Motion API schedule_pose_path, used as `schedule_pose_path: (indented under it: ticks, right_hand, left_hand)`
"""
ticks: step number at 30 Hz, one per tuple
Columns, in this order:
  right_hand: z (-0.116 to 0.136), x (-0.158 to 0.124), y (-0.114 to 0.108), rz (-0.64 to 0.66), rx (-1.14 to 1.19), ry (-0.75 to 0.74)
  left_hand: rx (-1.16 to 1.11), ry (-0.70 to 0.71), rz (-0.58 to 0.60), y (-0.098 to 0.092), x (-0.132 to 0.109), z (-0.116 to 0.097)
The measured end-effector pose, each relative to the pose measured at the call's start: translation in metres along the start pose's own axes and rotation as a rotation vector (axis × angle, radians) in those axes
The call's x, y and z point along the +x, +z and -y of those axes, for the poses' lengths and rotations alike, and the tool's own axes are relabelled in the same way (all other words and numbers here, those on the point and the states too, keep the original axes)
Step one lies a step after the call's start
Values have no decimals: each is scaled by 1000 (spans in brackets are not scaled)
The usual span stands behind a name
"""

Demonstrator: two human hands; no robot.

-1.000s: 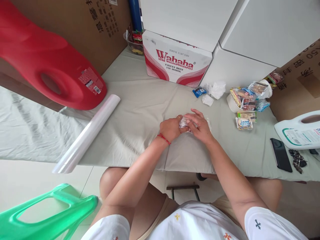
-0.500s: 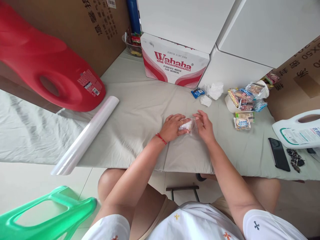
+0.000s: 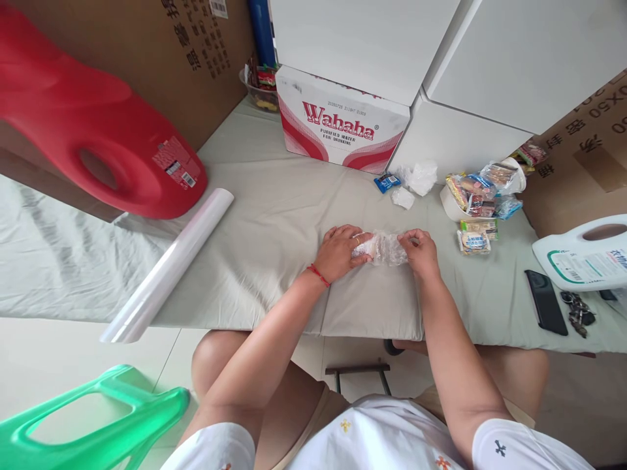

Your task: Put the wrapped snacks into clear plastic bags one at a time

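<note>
A small whitish packet [image 3: 365, 247] lies on the cloth-covered table in front of me, with crinkled clear plastic film [image 3: 389, 249] stretching from it to the right. My left hand [image 3: 343, 249] is closed over the packet, thumb along its near side and fingers on its far side. What the packet contains cannot be made out. My right hand [image 3: 420, 251] pinches the right end of the film between thumb and fingertips. Beyond the hands lie a blue snack packet [image 3: 386, 182], a small white wrapped piece [image 3: 403, 198] and a crumpled white clear-plastic bundle [image 3: 422, 177].
A roll of clear film [image 3: 169, 264] and a red jug [image 3: 142, 156] are at left. The Wahaha box [image 3: 343, 124] stands at the back. To the right are a snack-filled white bowl [image 3: 453, 203], a phone [image 3: 546, 302], keys [image 3: 579, 313] and a white bottle [image 3: 582, 254].
My right hand has moved right and slightly nearer me, closing on the film and drawing it out from the packet. My left hand stays almost in place.
</note>
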State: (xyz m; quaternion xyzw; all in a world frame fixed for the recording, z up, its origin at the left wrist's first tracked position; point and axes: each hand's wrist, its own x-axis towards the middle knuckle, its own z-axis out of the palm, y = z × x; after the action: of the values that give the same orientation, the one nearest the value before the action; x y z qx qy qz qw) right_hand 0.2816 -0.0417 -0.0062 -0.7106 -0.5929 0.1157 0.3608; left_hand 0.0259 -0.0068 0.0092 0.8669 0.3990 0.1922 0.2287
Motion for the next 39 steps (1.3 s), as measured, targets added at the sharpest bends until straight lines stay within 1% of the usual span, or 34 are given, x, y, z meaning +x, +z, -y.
schedule_pose_path:
  ticks: [1, 3, 5, 6, 8, 11, 13, 16, 18, 20, 23, 25, 28, 30, 31, 33, 35, 37, 39]
  right_hand:
    - [3, 1, -3, -15, 102, 64]
    - [8, 2, -8, -26, 308, 253]
    - [14, 3, -12, 19, 468, 357]
    - [17, 4, -12, 25, 533, 389]
    - [26, 6, -8, -3, 633, 410]
    - [51, 7, 6, -72, 699, 357]
    - [71, 4, 19, -47, 659, 264]
    - [98, -8, 37, 60, 520, 131]
    - [107, -16, 45, 81, 425, 78]
    - [109, -22, 48, 74, 353, 35]
    - [106, -25, 49, 95, 245, -42]
    - [105, -28, 50, 113, 123, -88]
    - [105, -37, 52, 129, -53, -133]
    - [106, -45, 54, 147, -124, -167]
    - [107, -49, 55, 160, -150, -186]
    - [109, -55, 57, 188, -182, -223]
    - [110, -60, 59, 208, -201, -247]
    - [111, -65, 60, 210, -226, -259]
    - [110, -73, 58, 221, -261, -285]
  left_hand:
    - [-4, 2, -4, 0, 0, 1]
    - [-9, 1, -11, 2, 0, 2]
    - [-10, -3, -15, 3, 0, 2]
    - [-10, -5, -17, 3, 1, 2]
    - [-6, -11, -23, 4, 1, 1]
    - [2, -33, -36, 3, 0, -2]
    - [4, -48, -46, 1, -1, -4]
    - [-1, -77, -51, 1, -1, -7]
    - [-29, -91, -51, 4, 0, -7]
    - [-103, -99, -58, 8, 1, -4]
    - [-319, -101, -73, 13, 4, 4]
    - [-542, -116, -70, 12, 6, 11]
    - [-903, -134, -72, 5, 5, 17]
    - [-1013, -107, -121, -1, 4, 17]
    - [-1004, -80, -152, -4, 3, 15]
    - [-879, -14, -185, -6, 3, 10]
    - [-679, 37, -154, -5, 4, 6]
    - [-510, 36, -103, -3, 6, 3]
    - [-439, -12, -85, -1, 7, 3]
